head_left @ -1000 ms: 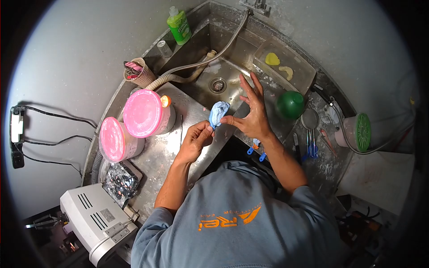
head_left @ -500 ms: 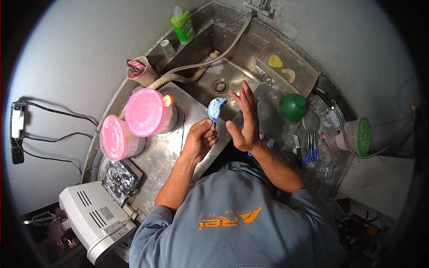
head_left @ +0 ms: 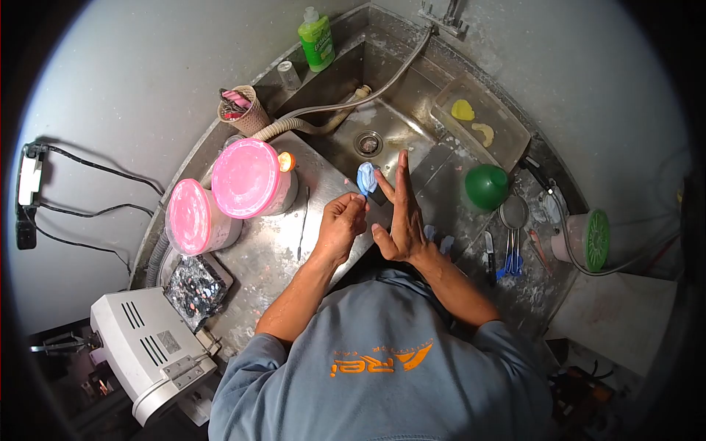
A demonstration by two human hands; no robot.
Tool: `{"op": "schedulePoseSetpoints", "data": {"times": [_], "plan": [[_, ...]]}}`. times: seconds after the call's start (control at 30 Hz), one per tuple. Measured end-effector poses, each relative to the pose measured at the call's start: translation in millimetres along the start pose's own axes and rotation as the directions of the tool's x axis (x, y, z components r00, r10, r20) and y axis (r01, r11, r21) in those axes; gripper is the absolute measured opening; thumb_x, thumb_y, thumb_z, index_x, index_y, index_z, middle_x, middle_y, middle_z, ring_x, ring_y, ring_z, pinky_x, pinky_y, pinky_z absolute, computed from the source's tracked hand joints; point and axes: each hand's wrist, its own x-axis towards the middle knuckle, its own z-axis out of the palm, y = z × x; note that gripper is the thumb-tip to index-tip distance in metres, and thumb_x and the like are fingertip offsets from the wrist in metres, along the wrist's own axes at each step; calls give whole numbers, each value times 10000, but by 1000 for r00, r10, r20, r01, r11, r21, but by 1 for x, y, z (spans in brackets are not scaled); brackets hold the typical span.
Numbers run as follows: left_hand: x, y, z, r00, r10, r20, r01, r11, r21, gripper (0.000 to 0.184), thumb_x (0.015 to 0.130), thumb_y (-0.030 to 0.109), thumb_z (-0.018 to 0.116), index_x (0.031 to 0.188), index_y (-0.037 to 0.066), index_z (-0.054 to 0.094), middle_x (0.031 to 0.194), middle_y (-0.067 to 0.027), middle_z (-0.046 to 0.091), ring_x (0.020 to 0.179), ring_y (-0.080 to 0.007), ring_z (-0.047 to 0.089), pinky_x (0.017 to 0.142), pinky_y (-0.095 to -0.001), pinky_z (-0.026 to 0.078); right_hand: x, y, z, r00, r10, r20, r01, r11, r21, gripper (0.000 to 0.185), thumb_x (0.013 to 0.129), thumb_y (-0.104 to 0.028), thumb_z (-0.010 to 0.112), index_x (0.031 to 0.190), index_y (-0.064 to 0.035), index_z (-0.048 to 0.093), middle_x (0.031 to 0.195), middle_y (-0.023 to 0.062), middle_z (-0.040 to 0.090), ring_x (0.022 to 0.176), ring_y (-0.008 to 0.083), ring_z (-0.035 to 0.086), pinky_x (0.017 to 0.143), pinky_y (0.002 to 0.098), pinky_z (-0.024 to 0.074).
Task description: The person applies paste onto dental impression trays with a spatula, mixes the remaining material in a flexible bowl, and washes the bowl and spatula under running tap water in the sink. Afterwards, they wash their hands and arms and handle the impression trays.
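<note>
My left hand [head_left: 340,228] pinches the blue handle of what looks like a small dental impression tray [head_left: 366,178], held upright over the front edge of the sink. A pale blue, smooth mass covers its upper part. Close by on the right is my right hand [head_left: 404,224], its fingers stretched and spread, with nothing gripped. One of its fingertips is at the side of the blue mass, apparently touching it. The sink [head_left: 340,156] with its drain lies beyond both hands.
Two pink-lidded tubs [head_left: 245,178] stand left, near a cup of tools [head_left: 254,117] and a white machine [head_left: 140,345]. On the right are a green rubber bowl [head_left: 486,187], a strainer [head_left: 513,212], a knife [head_left: 490,253] and a shallow bin [head_left: 507,151]. A hose [head_left: 382,88] crosses the sink.
The head view has shifted slightly. My left hand and the tray have moved right, closer to my right hand, and a right fingertip has come to the blue mass.
</note>
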Motion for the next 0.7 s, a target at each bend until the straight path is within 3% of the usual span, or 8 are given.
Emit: {"op": "schedulePoseSetpoints", "data": {"times": [0.13,0.3,0.37,0.4,0.5,0.53,0.63,0.7], "plan": [[4,-5,3,1000,13,-22,-13,999,30,240,1007,179,531,810,45,564,596,66,378,493,-43,261,460,-244,213,-8,4,-4,999,3,34,0,996,-93,892,910,-338,510,1552,-1,-12,1579,343,-45,1454,498,164,1123,555,344],[7,-10,5,999,40,-33,-37,995,88,243,1012,188,528,821,45,571,617,71,392,500,-39,270,461,-240,217,-16,-2,-14,992,57,113,-33,978,-206,874,918,-327,504,1554,-7,-4,1580,342,-18,1445,507,184,1114,563,356],[7,-10,5,998,60,-30,-57,993,100,245,1016,195,527,828,45,574,627,72,397,505,-35,276,463,-237,219,-22,-5,-15,989,89,120,-68,983,-170,878,879,-283,506,1552,3,21,1569,360,24,1449,503,184,1136,571,272],[8,-10,4,997,71,-17,-69,993,95,247,1019,201,527,832,46,574,627,72,396,507,-34,278,464,-236,218,-25,-6,-12,991,89,98,-81,993,-84,890,837,-242,509,1550,13,41,1559,379,58,1455,497,182,1162,577,183],[10,-7,0,994,104,26,-107,987,120,248,1024,212,528,841,50,571,623,76,384,515,-33,281,473,-235,217,-25,-9,-11,998,45,-52,-49,997,-68,796,833,-228,505,1512,50,197,1504,361,240,1389,408,359,1104,543,298],[10,-6,-1,992,115,47,-121,981,153,246,1024,213,529,842,52,567,619,79,373,520,-33,279,481,-235,217,-21,-10,-22,997,-1,-74,-12,985,-174,767,839,-236,506,1496,54,238,1483,343,283,1349,381,407,1056,515,365],[6,0,-3,983,159,88,-179,938,296,243,1024,210,533,842,52,561,623,81,366,533,-30,278,491,-236,215,-11,-11,-29,940,165,-298,-154,986,61,681,809,-279,549,1394,50,431,1410,218,433,1142,263,504,930,398,444],[4,0,-4,977,184,105,-211,897,389,249,1024,208,536,836,48,560,624,77,378,539,-31,290,491,-239,222,-3,-5,-49,942,302,-146,-294,953,76,661,797,-270,555,1376,33,458,1413,222,434,1171,276,508,993,419,400]]}}
